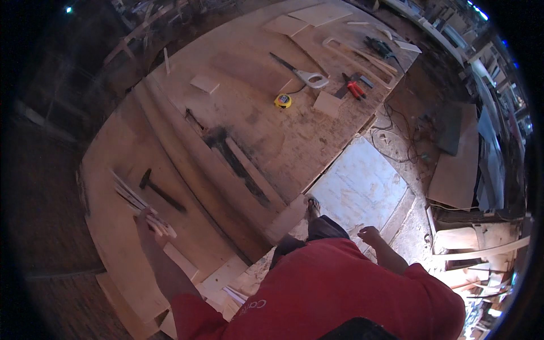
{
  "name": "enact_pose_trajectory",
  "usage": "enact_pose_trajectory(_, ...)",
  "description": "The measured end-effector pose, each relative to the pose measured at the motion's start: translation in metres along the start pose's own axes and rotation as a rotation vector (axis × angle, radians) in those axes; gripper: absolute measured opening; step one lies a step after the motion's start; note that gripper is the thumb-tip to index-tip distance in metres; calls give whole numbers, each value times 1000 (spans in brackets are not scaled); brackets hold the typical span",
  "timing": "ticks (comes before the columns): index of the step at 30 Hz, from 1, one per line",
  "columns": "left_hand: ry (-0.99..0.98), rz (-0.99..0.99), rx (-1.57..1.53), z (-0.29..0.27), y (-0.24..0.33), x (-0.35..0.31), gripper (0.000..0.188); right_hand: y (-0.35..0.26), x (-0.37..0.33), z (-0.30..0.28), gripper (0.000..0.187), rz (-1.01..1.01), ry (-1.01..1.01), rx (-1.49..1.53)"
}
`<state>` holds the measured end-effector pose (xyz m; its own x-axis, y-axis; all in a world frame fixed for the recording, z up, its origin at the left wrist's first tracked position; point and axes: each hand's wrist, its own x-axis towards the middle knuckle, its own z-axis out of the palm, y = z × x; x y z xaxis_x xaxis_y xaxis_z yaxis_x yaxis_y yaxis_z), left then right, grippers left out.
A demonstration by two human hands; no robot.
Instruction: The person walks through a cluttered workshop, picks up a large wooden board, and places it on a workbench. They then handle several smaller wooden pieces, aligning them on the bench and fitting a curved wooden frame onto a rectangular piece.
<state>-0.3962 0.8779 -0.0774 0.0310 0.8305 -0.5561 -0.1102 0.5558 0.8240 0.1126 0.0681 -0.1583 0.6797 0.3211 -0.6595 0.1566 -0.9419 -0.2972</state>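
Observation:
My left hand is closed around a few thin, pale wood strips over the left part of a large wooden worktable. The strips stick out past my fingers on both sides. Close by on the wood lies a hammer with a dark head and handle. My right hand hangs at my right side with its fingers curled in, and nothing shows in it. Beneath it are a pale, dusty board and the floor.
Farther along the worktable lie a handsaw, a yellow tape measure, red-handled pliers, a dark power tool and a wooden frame. Cables trail on the floor. Sheets lean at the right.

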Motion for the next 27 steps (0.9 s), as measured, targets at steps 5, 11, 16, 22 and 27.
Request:
enact_pose_trajectory(5,-224,149,-384,-19,-7,-131,57,-13,35,-5,37,-103,-158,-65)
enact_pose_trajectory(11,-113,701,-380,-4,-129,-245,53,-65,89,-53,33,-395,-246,-241)
enact_pose_trajectory(16,4,479,-700,39,-158,-329,42,-176,125,-119,22,-753,-658,-735)
enact_pose_trajectory(22,141,546,-865,72,-205,-416,62,-298,118,-165,25,-788,-795,-476)
enact_pose_trajectory(27,163,611,-894,99,-183,-469,75,-366,82,-161,25,-1241,-670,-643)
